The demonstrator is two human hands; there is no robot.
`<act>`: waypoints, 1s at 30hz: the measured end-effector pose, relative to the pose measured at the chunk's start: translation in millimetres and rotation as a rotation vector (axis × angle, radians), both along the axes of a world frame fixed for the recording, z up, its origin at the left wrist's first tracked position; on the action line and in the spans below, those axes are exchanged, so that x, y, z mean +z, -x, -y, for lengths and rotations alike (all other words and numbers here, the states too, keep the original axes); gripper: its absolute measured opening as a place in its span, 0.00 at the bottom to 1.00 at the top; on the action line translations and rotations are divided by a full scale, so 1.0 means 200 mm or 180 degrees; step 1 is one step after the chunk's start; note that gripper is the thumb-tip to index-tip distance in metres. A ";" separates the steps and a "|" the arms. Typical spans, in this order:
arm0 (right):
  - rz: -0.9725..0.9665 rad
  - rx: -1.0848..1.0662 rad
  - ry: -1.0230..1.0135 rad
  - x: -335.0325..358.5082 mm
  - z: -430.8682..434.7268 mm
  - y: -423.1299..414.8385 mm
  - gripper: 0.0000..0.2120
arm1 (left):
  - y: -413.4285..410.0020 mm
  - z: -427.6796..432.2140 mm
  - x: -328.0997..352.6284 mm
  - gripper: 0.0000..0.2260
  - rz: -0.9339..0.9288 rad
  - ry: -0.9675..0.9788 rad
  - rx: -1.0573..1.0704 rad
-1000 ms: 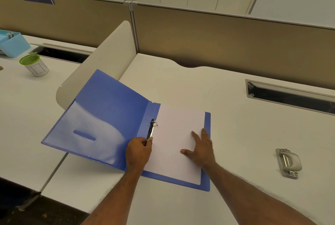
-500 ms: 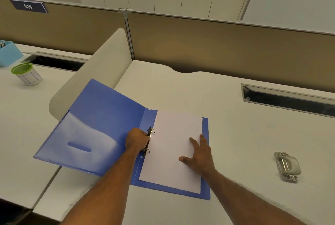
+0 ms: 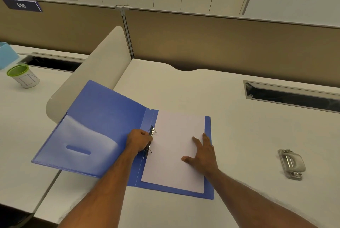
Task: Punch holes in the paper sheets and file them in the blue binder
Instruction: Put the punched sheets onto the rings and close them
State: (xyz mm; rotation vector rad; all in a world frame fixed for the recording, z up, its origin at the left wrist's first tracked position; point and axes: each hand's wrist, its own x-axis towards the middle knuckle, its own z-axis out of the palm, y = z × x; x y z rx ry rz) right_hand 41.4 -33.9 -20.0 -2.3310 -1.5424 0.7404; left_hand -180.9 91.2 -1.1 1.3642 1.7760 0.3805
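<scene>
The blue binder point(image 3: 103, 123) lies open on the white desk, its left cover leaning up against a low rounded divider. White paper sheets point(image 3: 173, 146) rest on its right half, their left edge at the metal ring mechanism point(image 3: 152, 141). My left hand point(image 3: 138, 140) is curled around that mechanism between its two rings. My right hand point(image 3: 203, 155) lies flat with fingers spread on the right part of the sheets. A grey hole punch point(image 3: 291, 163) sits on the desk to the right, apart from both hands.
A rounded cream divider point(image 3: 103, 66) stands behind the binder's left cover. On the neighbouring desk at left are a green-rimmed cup point(image 3: 23, 76) and a light blue box point(image 3: 6, 54). A cable slot point(image 3: 292, 95) is recessed at back right. Brown partition panels close the far side.
My left hand slid up from the lower end of the ring mechanism and closed around its middle. My right hand stayed flat on the sheets. The view tilted down slightly.
</scene>
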 end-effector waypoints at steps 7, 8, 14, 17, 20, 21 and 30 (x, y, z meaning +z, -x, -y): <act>-0.0044 -0.0020 0.0007 0.00 0.00 0.00 0.46 | -0.03 0.11 -0.01 0.05 -0.0006 -0.0793 -0.0447; -0.0038 -0.0016 0.0014 0.01 0.00 0.00 0.46 | -0.03 0.13 -0.02 0.06 -0.0043 -0.0910 -0.0496; -0.0024 -0.0004 0.0048 0.01 0.00 0.00 0.46 | -0.03 0.15 -0.04 0.12 -0.0220 -0.1053 -0.0546; -0.0019 0.0006 0.0054 0.01 0.01 0.00 0.46 | -0.04 0.15 -0.04 0.11 -0.0331 -0.0982 -0.0553; -0.0031 0.0006 0.0057 0.01 0.00 0.00 0.46 | -0.06 0.14 -0.05 0.12 -0.0340 -0.0927 -0.0493; -0.0030 0.0012 0.0056 0.01 0.00 0.00 0.46 | -0.06 0.14 -0.05 0.12 -0.0375 -0.0899 -0.0505; -0.0048 0.0001 0.0047 0.00 0.00 -0.01 0.47 | -0.06 0.13 -0.09 0.11 -0.0356 -0.0634 -0.0597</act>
